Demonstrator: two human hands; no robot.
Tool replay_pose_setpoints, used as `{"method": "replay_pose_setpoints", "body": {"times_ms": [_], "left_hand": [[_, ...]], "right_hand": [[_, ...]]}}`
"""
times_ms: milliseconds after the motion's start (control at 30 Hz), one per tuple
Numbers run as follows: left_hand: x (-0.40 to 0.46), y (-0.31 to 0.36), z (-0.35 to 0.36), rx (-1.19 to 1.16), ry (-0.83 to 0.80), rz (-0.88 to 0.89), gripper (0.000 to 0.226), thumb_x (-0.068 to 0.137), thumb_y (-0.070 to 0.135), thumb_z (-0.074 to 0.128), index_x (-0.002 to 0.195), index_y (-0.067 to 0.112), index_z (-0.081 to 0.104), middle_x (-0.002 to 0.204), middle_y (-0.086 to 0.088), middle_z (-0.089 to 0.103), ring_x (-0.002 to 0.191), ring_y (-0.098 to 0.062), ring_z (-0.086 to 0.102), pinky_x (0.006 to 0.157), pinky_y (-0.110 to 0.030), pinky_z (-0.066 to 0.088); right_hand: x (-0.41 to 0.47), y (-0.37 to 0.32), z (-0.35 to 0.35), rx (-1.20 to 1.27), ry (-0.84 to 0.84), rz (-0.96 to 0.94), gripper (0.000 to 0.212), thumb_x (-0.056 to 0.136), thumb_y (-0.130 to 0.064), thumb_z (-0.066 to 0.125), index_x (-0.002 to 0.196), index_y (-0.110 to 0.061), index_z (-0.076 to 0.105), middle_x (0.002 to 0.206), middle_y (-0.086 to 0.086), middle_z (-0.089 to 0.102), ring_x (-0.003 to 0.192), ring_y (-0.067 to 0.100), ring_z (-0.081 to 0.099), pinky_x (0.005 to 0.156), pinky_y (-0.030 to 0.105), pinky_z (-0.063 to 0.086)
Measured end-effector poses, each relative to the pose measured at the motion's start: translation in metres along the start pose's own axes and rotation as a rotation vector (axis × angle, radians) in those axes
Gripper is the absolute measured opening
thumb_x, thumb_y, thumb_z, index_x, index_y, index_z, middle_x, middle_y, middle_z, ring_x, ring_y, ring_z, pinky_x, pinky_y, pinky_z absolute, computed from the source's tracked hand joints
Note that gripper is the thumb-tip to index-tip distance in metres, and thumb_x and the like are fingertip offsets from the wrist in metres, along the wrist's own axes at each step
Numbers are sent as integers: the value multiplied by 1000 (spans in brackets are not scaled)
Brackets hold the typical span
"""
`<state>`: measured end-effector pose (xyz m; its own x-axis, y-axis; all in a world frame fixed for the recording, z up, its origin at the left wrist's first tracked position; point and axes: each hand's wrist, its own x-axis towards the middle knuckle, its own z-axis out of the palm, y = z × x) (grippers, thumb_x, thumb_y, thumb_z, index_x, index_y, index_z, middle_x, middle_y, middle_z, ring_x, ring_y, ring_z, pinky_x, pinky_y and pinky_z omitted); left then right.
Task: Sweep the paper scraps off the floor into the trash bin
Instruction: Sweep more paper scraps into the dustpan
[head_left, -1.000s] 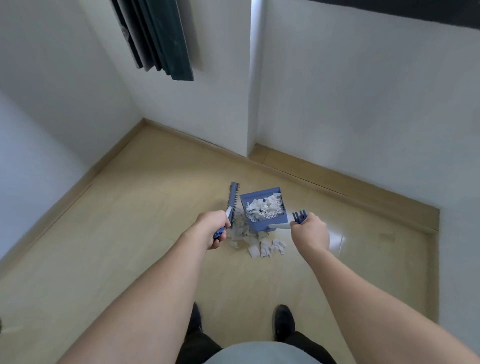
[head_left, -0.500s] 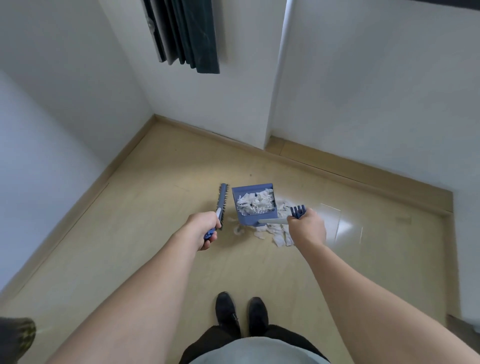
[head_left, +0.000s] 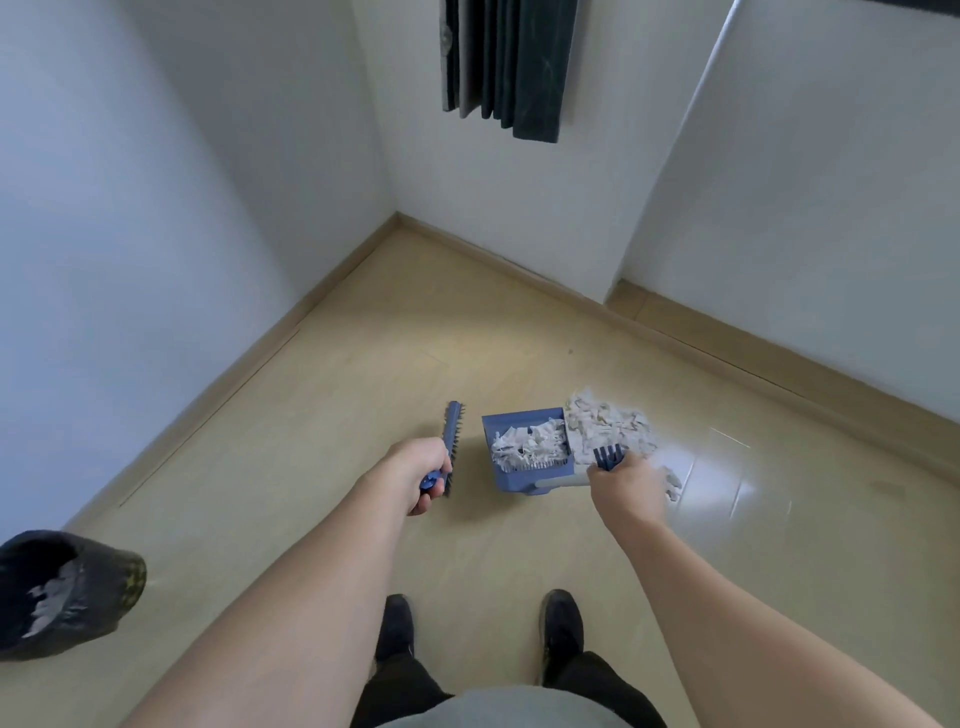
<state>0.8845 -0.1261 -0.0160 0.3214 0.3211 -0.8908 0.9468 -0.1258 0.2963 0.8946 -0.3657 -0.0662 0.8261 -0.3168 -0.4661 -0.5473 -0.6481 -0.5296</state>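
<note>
while left hand (head_left: 423, 470) grips brush (head_left: 451, 447), right hand (head_left: 626, 488) holds dustpan (head_left: 524, 452) (scraps inside).

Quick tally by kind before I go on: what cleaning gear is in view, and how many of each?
Brush, in the left hand: 1
Dustpan, loaded with paper scraps, in the right hand: 1
Trash bin with black liner: 1
Total: 3

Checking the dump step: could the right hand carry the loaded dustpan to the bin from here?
Probably yes. The right hand grips the dustpan; bare floor lies between it and the trash bin at far left.
</note>
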Motion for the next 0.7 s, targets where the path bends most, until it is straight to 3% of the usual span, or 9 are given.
{"method": "replay_pose_setpoints", "body": {"times_ms": [167,300,500,700], "left_hand": [[29,-41,-68,51,-27,-18,6,86,10,52,80,10,53,59,-4,47,29,-10,36,42,-16,30],[43,-67,-122,79,-53,-21,4,87,11,53,88,9,55,60,-4,47,36,-10,37,42,-17,31],[37,-98,-153,74,-40,-28,3,87,11,52,86,8,54,59,-4,47,39,-11,37,43,-17,32],[17,-149,-176,28,-5,-47,7,88,11,52,82,8,54,59,-4,46,46,-13,37,44,-19,31]], "right_hand": [[-52,-29,63,-22,22,62,9,87,-20,56,84,-12,55,80,8,62,71,27,59,49,26,38],[-90,-47,101,-53,12,70,12,86,-18,55,76,-16,50,75,5,58,68,27,57,50,26,40],[-121,-45,118,-92,15,51,9,87,-19,56,81,-14,52,76,4,58,69,25,58,49,27,38],[-154,-43,149,-46,-86,4,4,86,-16,55,85,-15,51,78,6,58,73,29,59,53,27,40]]}}
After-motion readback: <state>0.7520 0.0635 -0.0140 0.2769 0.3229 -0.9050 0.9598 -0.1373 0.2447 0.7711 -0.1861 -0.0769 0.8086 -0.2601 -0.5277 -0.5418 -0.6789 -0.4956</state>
